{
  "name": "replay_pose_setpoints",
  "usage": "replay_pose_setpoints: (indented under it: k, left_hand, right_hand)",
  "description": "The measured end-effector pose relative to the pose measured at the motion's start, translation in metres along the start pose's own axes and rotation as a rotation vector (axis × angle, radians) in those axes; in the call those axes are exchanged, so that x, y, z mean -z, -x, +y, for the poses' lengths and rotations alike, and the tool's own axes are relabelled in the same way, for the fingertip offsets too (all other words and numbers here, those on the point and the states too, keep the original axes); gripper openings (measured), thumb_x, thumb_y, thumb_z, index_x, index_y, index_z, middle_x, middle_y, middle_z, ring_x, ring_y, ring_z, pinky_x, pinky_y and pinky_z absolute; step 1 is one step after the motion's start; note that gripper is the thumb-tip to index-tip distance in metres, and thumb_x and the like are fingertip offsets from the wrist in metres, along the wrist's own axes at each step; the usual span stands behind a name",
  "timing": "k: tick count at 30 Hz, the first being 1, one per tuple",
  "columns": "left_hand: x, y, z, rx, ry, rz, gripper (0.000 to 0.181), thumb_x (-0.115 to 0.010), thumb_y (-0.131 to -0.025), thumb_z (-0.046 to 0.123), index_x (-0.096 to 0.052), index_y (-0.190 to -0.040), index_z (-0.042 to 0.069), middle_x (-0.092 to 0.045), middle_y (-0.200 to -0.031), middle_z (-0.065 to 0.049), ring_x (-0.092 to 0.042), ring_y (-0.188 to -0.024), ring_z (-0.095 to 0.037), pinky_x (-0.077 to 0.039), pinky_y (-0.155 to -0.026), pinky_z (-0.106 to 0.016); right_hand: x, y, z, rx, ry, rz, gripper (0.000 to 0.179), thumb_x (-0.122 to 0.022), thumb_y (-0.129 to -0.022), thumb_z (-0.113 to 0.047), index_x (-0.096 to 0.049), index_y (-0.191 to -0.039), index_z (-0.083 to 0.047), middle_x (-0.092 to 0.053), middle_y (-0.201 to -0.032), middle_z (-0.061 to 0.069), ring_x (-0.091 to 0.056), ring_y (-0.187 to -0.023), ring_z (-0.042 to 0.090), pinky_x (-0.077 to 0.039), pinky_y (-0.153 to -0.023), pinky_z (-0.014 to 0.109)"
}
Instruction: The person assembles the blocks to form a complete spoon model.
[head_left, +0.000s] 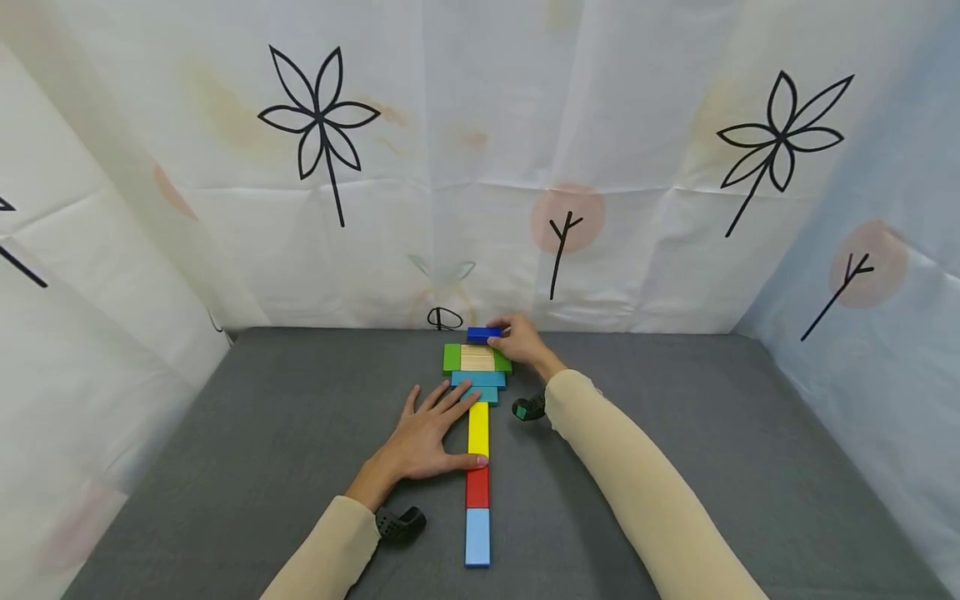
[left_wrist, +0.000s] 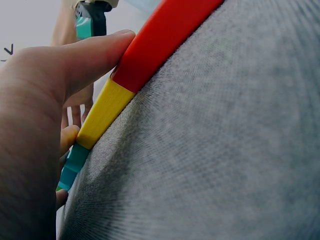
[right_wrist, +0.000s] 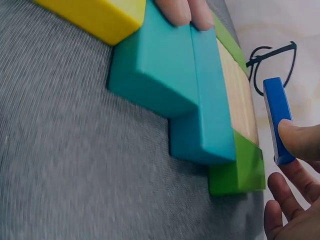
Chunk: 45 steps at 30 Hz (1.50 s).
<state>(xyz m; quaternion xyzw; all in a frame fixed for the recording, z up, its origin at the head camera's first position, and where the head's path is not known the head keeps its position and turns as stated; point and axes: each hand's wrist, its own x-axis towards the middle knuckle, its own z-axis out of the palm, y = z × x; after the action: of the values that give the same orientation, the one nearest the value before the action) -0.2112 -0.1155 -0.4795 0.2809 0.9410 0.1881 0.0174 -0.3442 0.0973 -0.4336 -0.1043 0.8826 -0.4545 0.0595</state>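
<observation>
My right hand [head_left: 522, 343] pinches a dark blue block [right_wrist: 279, 117] by one end, just beyond the far end of a line of coloured blocks. My left hand [head_left: 423, 437] lies spread over that line, fingertips on the teal blocks [right_wrist: 165, 65] and thumb by the seam between the yellow block [head_left: 478, 429] and the red block [left_wrist: 160, 45]. Nearest the body is a light blue block [head_left: 477, 537]. Past the teal blocks, natural wood pieces [head_left: 477, 358] sit between two green blocks [head_left: 452, 358].
A grey cloth-covered table [head_left: 300, 400] lies under everything. Behind it hangs a white curtain [head_left: 480, 150] printed with black plant outlines. A dark strap device sits at each wrist.
</observation>
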Motion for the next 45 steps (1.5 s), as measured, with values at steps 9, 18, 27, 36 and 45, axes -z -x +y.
replay_pose_setpoints:
  k: [9,18,27,36,45]
  left_hand:
    - [0.0,0.0,0.001,-0.006,-0.003,0.002,0.101,-0.054,-0.082,0.083,-0.024,-0.163,0.032,-0.014,-0.17,0.007,-0.013,-0.155,-0.03,0.005,-0.117,-0.069]
    - [0.001,0.001,0.001,-0.013,0.01,-0.006,0.101,-0.056,-0.082,0.081,-0.022,-0.163,0.031,-0.012,-0.17,0.007,-0.012,-0.155,-0.031,0.006,-0.117,-0.068]
    - [0.0,0.001,0.001,-0.015,0.003,-0.004,0.101,-0.055,-0.082,0.082,-0.022,-0.163,0.031,-0.012,-0.17,0.008,-0.012,-0.155,-0.03,0.006,-0.117,-0.068]
    - [-0.001,0.001,0.001,-0.02,0.006,-0.002,0.102,-0.056,-0.082,0.081,-0.022,-0.164,0.03,-0.012,-0.17,0.007,-0.01,-0.155,-0.03,0.005,-0.116,-0.069]
    - [-0.003,-0.001,0.001,-0.014,-0.004,-0.002,0.102,-0.054,-0.081,0.083,-0.022,-0.163,0.031,-0.012,-0.17,0.007,-0.01,-0.155,-0.029,0.006,-0.117,-0.068]
  right_hand:
    - [-0.009,-0.002,0.0,-0.063,0.001,0.035,0.032,-0.064,-0.1,-0.005,-0.064,-0.131,0.001,-0.062,-0.128,0.02,-0.06,-0.111,0.033,-0.051,-0.095,0.044]
    - [-0.013,-0.004,-0.004,-0.088,0.063,0.031,0.033,-0.064,-0.101,-0.009,-0.065,-0.133,-0.004,-0.062,-0.134,0.016,-0.055,-0.125,0.035,-0.029,-0.115,0.058]
    - [-0.013,-0.003,-0.005,-0.081,0.138,0.013,0.032,-0.062,-0.101,-0.01,-0.067,-0.133,-0.007,-0.063,-0.135,0.014,-0.049,-0.133,0.034,-0.015,-0.117,0.065]
    - [-0.013,-0.002,-0.003,-0.075,0.151,0.013,0.032,-0.061,-0.102,-0.011,-0.067,-0.134,-0.011,-0.063,-0.135,0.011,-0.047,-0.135,0.033,-0.018,-0.116,0.065]
    - [-0.008,0.008,-0.001,-0.007,0.1,0.031,0.039,-0.058,-0.103,-0.012,-0.06,-0.142,-0.008,-0.058,-0.14,0.017,-0.053,-0.13,0.034,-0.017,-0.114,0.067]
